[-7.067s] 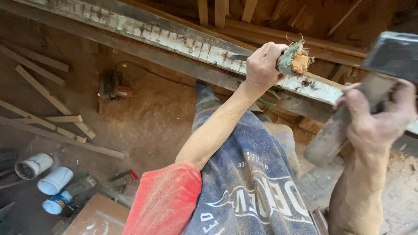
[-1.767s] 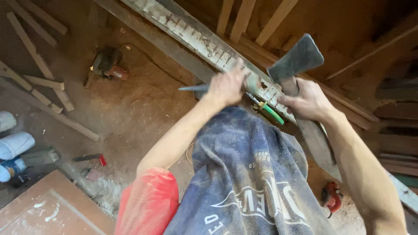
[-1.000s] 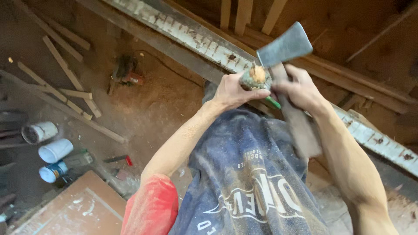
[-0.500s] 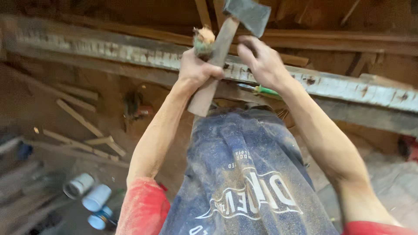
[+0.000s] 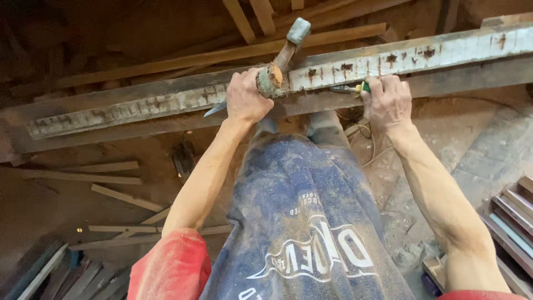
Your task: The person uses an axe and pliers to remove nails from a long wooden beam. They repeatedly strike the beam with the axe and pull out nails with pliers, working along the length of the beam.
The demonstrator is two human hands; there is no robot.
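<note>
My left hand (image 5: 244, 100) is closed around a chisel (image 5: 269, 80) with a frayed green and orange handle end; its blade tip pokes out below the fist, against the long weathered beam (image 5: 139, 108) with flaking white paint. A hatchet (image 5: 291, 41) lies across the beam just behind that hand, grey head pointing away. My right hand (image 5: 388, 100) is curled over the green handle of a thin tool (image 5: 363, 87) lying along the beam's lower edge. My legs in a dusty blue cloth hang below.
Loose wooden strips (image 5: 119, 197) lie on the sawdust floor at the left, with a dark power tool (image 5: 182, 158) under the beam. Cables (image 5: 369, 147) trail by my feet. Stacked planks (image 5: 513, 214) sit at the right. More timbers (image 5: 222, 55) run behind the beam.
My right hand let go of the hatchet, which now rests on the beam, and moved right onto the green-handled tool. My view swung so the beam runs nearly level.
</note>
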